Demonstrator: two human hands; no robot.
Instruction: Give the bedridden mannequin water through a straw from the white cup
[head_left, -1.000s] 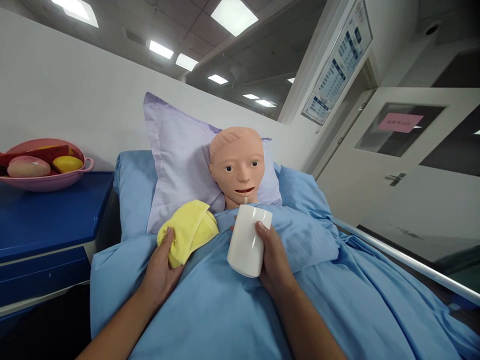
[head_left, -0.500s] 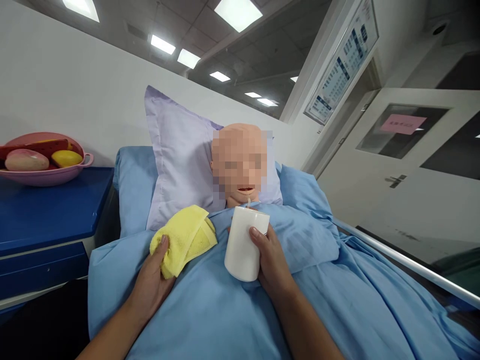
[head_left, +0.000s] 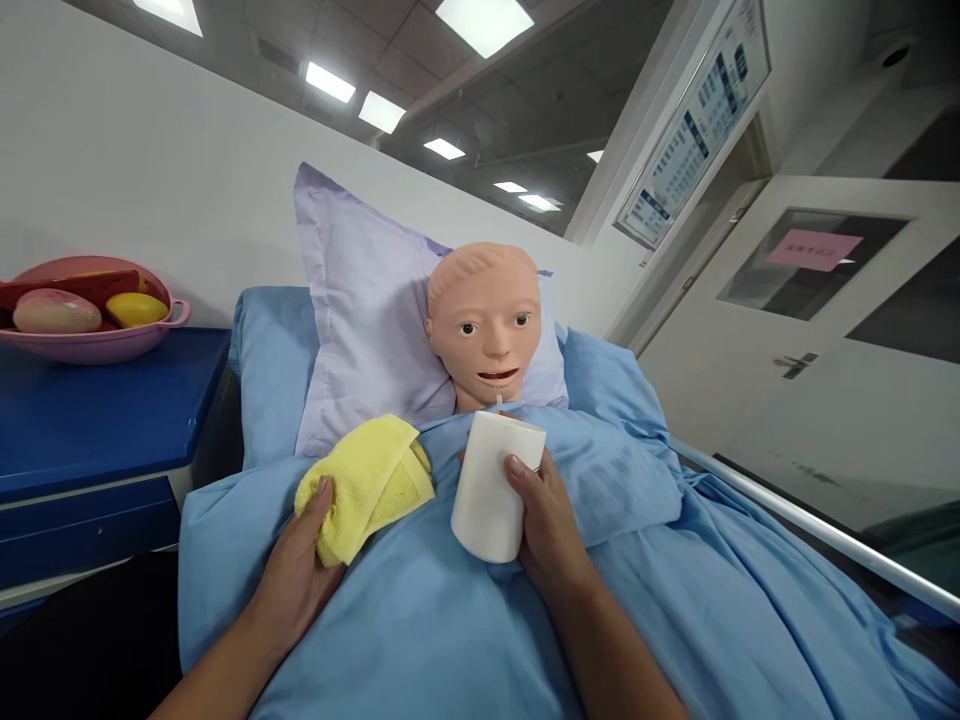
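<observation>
My left hand (head_left: 304,555) is closed on a folded yellow towel (head_left: 371,485), thumb on top, just above the bed. In my right hand (head_left: 551,520) is a white mug (head_left: 495,490), gripped round its right side and tilted a little. A thin clear straw (head_left: 499,398) rises from the mug's far rim to the mouth of a mannequin (head_left: 484,320). The mannequin's head rests against a lilac pillow (head_left: 367,310), its mouth slightly parted. A blue quilt (head_left: 420,630) covers its body up to the neck. The inside of the mug is mostly hidden.
On the left a blue bedside cabinet (head_left: 112,420) carries a pink basin (head_left: 97,345) with fruit, including a yellow one (head_left: 136,309). A pale bed rail (head_left: 810,525) runs along the right side. Beyond it stands a white door (head_left: 832,370).
Both hands keep their hold on the towel and the mug. The mug leans slightly more to the right, and the view has shifted a little.
</observation>
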